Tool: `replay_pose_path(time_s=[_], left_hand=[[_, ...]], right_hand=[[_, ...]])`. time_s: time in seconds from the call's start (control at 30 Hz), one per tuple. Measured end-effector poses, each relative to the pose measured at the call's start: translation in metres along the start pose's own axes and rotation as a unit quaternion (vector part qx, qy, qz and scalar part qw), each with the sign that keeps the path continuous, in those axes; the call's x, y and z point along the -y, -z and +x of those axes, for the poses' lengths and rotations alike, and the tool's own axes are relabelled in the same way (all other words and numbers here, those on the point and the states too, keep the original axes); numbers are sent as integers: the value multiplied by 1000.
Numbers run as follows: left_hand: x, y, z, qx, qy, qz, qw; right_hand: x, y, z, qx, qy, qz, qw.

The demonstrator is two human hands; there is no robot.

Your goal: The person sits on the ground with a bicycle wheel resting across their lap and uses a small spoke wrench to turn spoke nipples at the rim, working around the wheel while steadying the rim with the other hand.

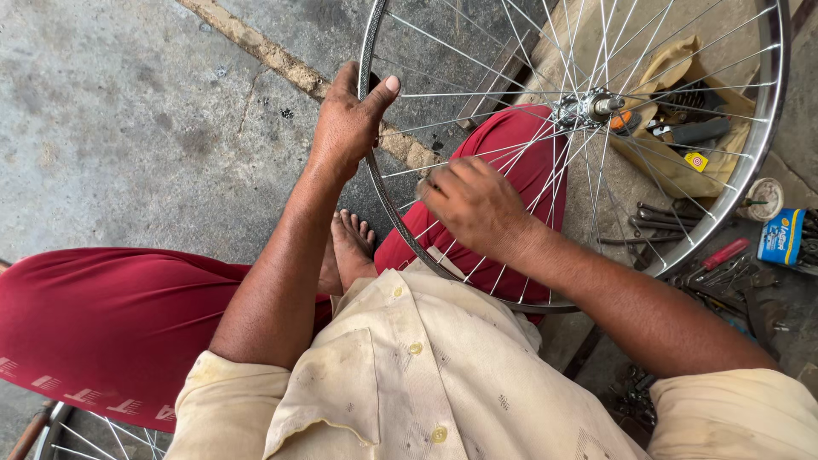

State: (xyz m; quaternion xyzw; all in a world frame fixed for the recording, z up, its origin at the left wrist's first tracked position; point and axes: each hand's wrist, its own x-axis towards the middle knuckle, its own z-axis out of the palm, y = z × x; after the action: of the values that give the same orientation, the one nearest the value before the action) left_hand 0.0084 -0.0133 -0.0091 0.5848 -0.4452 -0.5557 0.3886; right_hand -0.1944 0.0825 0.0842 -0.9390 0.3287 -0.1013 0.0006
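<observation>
Under your left hand (348,119) sits the rim of the bicycle wheel (381,198), fingers curled over its outer edge and thumb pressed on the inner side, clamped on it. Just right of those fingers, your right hand (473,204) lies among the spokes (511,149), fingertips pinched together at one spoke near the rim. Beyond your right fingers, the hub (588,107) sits well apart; tools (682,217) lie on the floor past it.

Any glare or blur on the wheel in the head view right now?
Head view: soft, even daylight, no hard shadows; mild sheen on the rim, no blown glare. Left hand, right hand and spokes are sharp; wide-angle bends the edges.
</observation>
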Motion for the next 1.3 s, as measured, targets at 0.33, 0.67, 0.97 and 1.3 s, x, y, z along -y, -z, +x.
replay_pose_path(time_s=[0.33, 0.67, 0.97, 1.3], left_hand=[[-1, 4, -3, 16, -7, -36, 999], [-4, 3, -4, 10, -12, -23, 1000], [-5, 6, -6, 24, -17, -18, 999], [-8, 7, -8, 29, -24, -43, 998]], right_hand=[[11, -27, 8, 88, -122, 177, 973], [19, -29, 22, 154, -154, 142, 966], [14, -13, 3, 52, -134, 269, 952], [14, -30, 16, 79, -94, 174, 977]])
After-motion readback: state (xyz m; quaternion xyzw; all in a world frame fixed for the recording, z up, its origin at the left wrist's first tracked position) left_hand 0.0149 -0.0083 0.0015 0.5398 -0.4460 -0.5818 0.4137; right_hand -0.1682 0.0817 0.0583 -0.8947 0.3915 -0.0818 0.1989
